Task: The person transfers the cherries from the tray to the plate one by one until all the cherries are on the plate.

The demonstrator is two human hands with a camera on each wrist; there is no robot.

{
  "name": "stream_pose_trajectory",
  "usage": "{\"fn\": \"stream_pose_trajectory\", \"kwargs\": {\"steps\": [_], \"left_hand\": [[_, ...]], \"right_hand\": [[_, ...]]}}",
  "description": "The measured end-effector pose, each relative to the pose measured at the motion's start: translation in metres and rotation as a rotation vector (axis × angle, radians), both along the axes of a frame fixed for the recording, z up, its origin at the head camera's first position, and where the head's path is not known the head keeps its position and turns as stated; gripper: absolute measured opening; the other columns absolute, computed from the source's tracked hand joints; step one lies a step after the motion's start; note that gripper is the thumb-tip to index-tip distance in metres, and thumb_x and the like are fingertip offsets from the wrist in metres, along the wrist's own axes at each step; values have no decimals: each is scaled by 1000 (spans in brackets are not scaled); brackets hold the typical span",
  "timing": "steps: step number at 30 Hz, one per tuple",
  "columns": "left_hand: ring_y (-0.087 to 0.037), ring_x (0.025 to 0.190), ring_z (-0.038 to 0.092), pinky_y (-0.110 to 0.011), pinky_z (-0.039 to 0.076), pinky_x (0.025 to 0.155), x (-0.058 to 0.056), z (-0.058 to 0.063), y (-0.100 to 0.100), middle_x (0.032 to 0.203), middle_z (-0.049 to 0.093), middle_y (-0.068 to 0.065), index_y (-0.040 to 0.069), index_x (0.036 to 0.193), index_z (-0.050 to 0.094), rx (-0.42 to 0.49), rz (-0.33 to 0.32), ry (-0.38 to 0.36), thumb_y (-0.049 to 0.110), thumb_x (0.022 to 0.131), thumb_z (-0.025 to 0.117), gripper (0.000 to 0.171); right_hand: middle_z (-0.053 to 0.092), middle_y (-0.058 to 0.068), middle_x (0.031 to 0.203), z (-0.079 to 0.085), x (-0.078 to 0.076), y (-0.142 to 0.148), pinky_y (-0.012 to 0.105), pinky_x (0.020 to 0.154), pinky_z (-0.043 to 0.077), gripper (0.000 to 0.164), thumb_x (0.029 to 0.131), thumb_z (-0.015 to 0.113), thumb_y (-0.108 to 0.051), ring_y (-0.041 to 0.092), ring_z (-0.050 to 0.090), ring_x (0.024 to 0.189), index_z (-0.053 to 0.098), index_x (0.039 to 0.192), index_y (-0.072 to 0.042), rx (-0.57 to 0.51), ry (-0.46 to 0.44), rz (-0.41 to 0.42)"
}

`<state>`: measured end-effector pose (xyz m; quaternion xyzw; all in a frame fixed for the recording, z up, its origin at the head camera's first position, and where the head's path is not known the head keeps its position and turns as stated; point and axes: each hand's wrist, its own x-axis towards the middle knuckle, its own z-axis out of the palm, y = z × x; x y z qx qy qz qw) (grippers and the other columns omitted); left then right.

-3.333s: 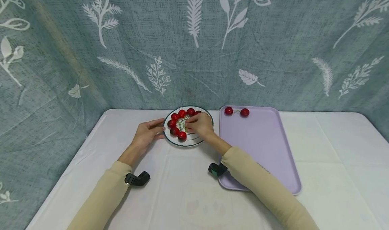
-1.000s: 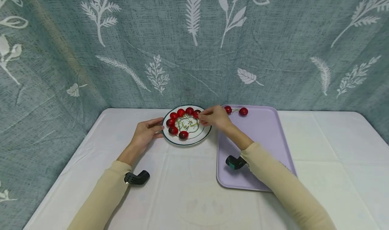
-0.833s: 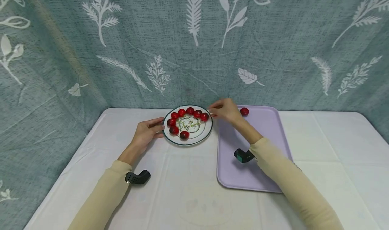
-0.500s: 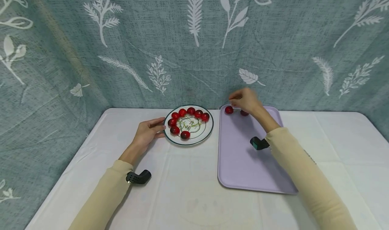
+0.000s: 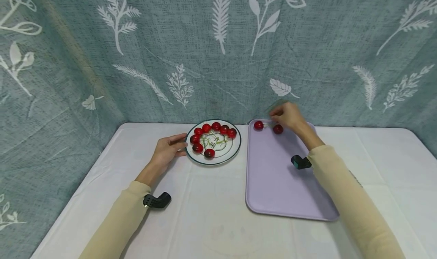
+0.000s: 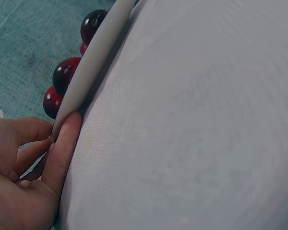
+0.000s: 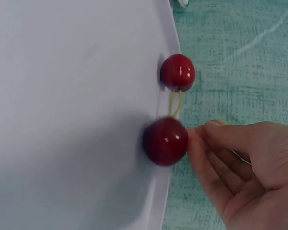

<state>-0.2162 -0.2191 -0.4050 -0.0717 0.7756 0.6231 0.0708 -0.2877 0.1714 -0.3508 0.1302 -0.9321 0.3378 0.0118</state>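
My left hand grips the left rim of a round white plate with a dark rim line. In the left wrist view, the plate's edge sits between its thumb and fingers. Several red cherries lie in an arc on the plate, their green stems pointing inward. At the far edge of a lilac tray, two dark red cherries joined by a stem lie side by side. My right hand has its fingertips bunched against the nearer cherry; the other cherry lies beyond it.
A white cloth covers the table. Behind its far edge hangs a grey-green curtain with white leaf prints, close to the plate and tray. A black wrist camera sticks out from the left sleeve.
My right hand has left the plate and moved right to the tray's cherries. The right cherry of that pair has shifted slightly right. My left hand stays at the plate's rim.
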Motion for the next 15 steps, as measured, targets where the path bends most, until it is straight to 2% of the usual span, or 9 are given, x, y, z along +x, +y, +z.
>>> {"fn": "stream_pose_trajectory", "kwargs": {"steps": [3,11,15], "left_hand": [[-26,123,54,-22,61,78,0,-1,-1,147,45,-16,3,144,48,5,1,0,2,98,55,47],[-28,125,52,-21,60,78,1,-2,0,148,45,-16,3,145,47,2,-2,4,2,98,56,47],[-28,126,52,-21,60,79,1,-2,0,148,44,-17,2,145,46,-2,-9,13,3,98,55,48]], "right_hand": [[72,23,98,0,1,3,26,66,57,19,92,63,-2,31,69,83,72,105,9,18,-26,1],[72,21,101,-5,5,10,43,83,56,22,83,75,-7,34,65,95,74,101,6,137,-57,8],[73,20,95,-6,10,13,35,72,56,23,84,75,-10,30,66,84,74,100,7,127,-56,-45]]}}
